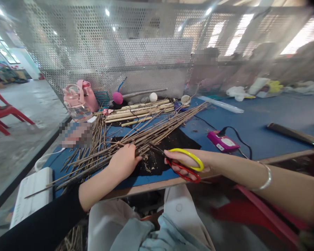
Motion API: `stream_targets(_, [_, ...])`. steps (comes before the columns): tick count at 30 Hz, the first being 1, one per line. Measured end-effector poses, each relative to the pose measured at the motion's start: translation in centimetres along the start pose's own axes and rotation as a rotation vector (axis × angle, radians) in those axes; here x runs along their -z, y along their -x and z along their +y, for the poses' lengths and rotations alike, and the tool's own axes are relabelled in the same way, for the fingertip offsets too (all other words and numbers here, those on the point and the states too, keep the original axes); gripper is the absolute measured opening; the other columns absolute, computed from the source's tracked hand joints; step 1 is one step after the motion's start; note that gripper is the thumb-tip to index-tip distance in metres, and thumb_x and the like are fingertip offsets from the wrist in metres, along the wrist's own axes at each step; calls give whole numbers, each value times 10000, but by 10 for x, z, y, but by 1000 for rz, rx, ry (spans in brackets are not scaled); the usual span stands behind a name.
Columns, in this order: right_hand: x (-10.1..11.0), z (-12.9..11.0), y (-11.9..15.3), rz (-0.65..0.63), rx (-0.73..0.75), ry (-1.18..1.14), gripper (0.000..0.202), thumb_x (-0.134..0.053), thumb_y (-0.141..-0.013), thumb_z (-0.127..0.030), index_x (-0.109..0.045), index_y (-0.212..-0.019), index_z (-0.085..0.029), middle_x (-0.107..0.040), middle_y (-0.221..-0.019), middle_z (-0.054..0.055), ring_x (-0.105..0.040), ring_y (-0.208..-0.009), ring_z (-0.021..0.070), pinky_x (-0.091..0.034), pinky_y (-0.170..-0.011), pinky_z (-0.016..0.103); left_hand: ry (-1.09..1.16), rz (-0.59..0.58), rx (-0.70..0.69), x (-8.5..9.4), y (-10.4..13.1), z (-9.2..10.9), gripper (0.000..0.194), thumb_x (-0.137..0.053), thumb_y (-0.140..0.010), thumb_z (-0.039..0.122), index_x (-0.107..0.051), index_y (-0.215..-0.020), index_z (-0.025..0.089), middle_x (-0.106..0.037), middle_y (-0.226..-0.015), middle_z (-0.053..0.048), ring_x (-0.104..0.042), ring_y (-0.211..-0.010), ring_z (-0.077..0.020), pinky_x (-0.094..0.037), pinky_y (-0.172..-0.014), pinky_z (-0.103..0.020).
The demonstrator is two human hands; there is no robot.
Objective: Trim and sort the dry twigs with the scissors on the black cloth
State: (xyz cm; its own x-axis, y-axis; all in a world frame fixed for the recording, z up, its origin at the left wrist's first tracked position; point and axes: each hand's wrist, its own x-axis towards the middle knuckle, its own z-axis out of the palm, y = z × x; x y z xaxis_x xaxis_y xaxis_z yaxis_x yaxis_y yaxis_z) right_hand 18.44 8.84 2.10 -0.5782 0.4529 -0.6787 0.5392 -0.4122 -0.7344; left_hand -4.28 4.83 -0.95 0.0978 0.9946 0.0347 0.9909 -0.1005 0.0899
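My left hand (124, 161) lies closed over a bundle of thin dry twigs (157, 127), its fingers wrapped round some of them. The twigs run diagonally across a black cloth (183, 139) on the blue table. My right hand (183, 162) grips scissors (192, 157) with one yellow and one red handle loop. Their dark blades point left into the twigs, just right of my left hand; whether the tips touch a twig I cannot tell. Small pale scraps (148, 165) are scattered on the cloth below the blades.
Thicker pale sticks (138, 112) lie behind the twigs, with pink bottles (77, 103) at the left. A purple device (222, 141) with a black cable sits at the right. A white power strip (32, 195) is at the left edge. A perforated metal screen (146, 52) stands behind the table (253, 122).
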Motion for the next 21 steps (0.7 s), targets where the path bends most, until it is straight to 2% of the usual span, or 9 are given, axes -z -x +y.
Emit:
stream_targets(2, [-1, -1, 0, 16, -8, 13, 444, -294, -865, -627, -413, -830, -200, -361, -422, -95, -339, -261, 63, -314, -248, 161, -17, -26, -21, -1, -1, 1, 278, -500, -848, 360, -593, -1004, 150, -633, -964, -103, -606, -931, -240, -459, -810, -336])
stream_targets(6, [-1, -1, -5, 49, -29, 62, 454, -295, -860, -635, -424, -825, -200, -366, -419, -90, -319, -254, 60, -293, -237, 162, -44, -91, -111, 1, -3, 0, 180, -510, -850, 297, -637, -917, 189, -644, -918, -66, -618, -907, -216, -462, -795, -312])
stream_targets(11, [-1, -5, -11, 40, -92, 116, 540, -300, -786, -733, -412, -776, -205, -361, -418, -81, -323, -247, 72, -299, -231, 192, -13, -102, -189, 5, -3, 0, 163, -518, -847, 249, -659, -895, 183, -636, -888, -58, -618, -894, -206, -464, -788, -300])
stream_targets(14, [-2, -10, -13, 83, -111, 140, 583, -280, -756, -771, -415, -758, -204, -358, -425, -70, -322, -249, 71, -308, -236, 202, 5, -97, -214, 5, -3, 0, 178, -499, -857, 236, -663, -900, 180, -630, -891, -62, -612, -910, -199, -462, -801, -293])
stream_targets(21, [-4, -9, -21, 163, -90, 393, 514, -229, -858, -646, -455, -805, -187, -326, -365, -82, -307, -218, 97, -271, -225, 214, -45, -75, -236, 1, -3, -1, 168, -510, -845, 229, -663, -885, 172, -628, -867, -60, -613, -867, -203, -478, -771, -306])
